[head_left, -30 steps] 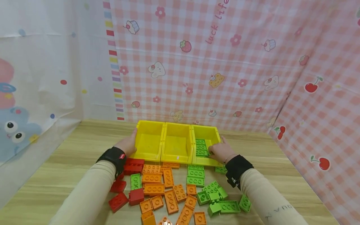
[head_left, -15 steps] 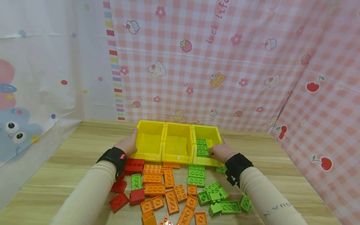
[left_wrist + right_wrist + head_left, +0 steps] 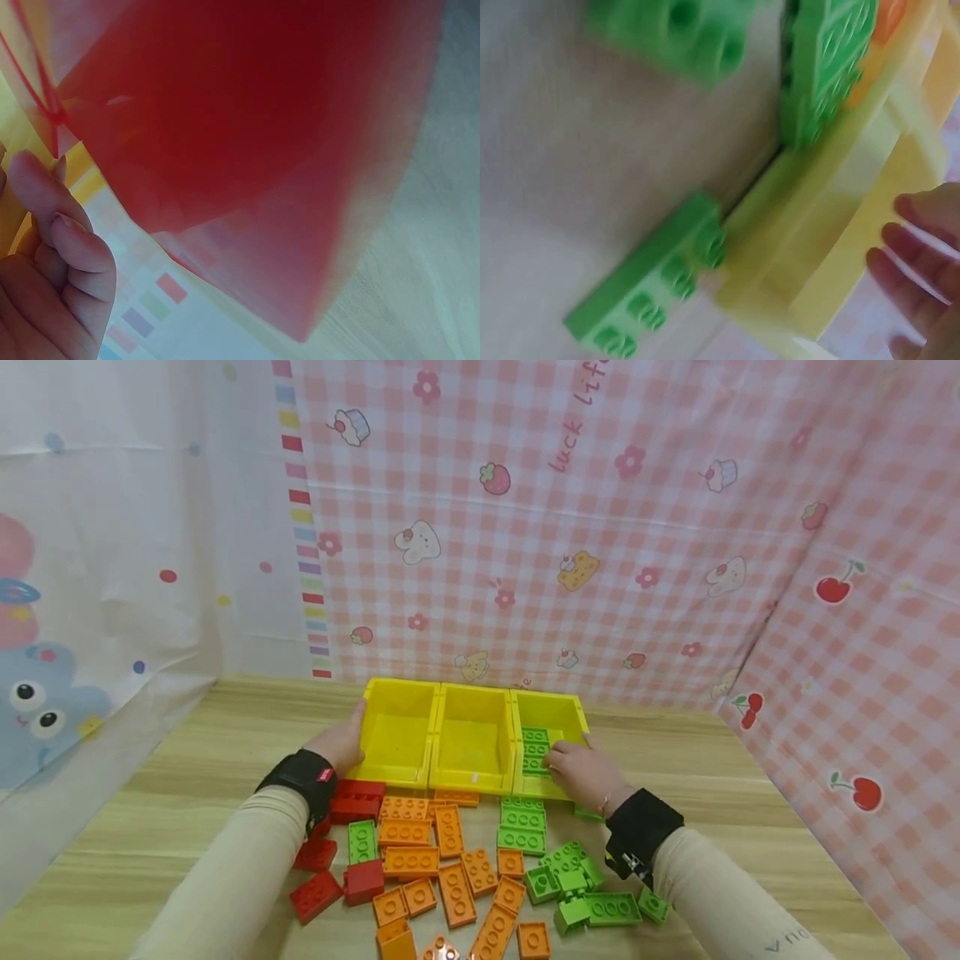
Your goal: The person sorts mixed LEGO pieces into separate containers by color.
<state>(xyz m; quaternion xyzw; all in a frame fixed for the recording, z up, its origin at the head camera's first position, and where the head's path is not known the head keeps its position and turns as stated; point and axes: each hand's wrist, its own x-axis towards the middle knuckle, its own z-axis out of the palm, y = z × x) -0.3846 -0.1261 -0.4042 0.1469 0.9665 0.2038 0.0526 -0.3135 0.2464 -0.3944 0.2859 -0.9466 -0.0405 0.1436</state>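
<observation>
A person's left hand (image 3: 341, 746) grips the left end of a yellow plastic bin with three side-by-side compartments (image 3: 472, 743); its fingers are bent against the yellow edge in the left wrist view. The bin stands on a pale wood-grain table (image 3: 682, 743), near the far cloth. The right hand (image 3: 588, 772) is over the right compartment, reaching in across its right side. In the right wrist view its fingers (image 3: 907, 285) are spread and loosely bent, with nothing between them.

Inside the right compartment, green studded plastic bricks (image 3: 535, 749) lie in rows along the left side, just beside the right fingertips.

On the near side of the bin, red plastic bricks (image 3: 358, 802) lie at the left, with an oblong green brick (image 3: 362, 843) among them. Orange plastic bricks (image 3: 411, 862) spread across the middle, and a loose group of green plastic bricks (image 3: 573, 885) lies at the right. More oblong green bricks (image 3: 522, 827) are close to the bin's near edge. In the right wrist view a narrow green brick with a line of studs (image 3: 652, 274) lies just beside the bin.

A blurred red shape (image 3: 225, 97) fills much of the left wrist view; what it is cannot be told. A pink-and-white checked cloth (image 3: 457, 593) hangs behind the table.
</observation>
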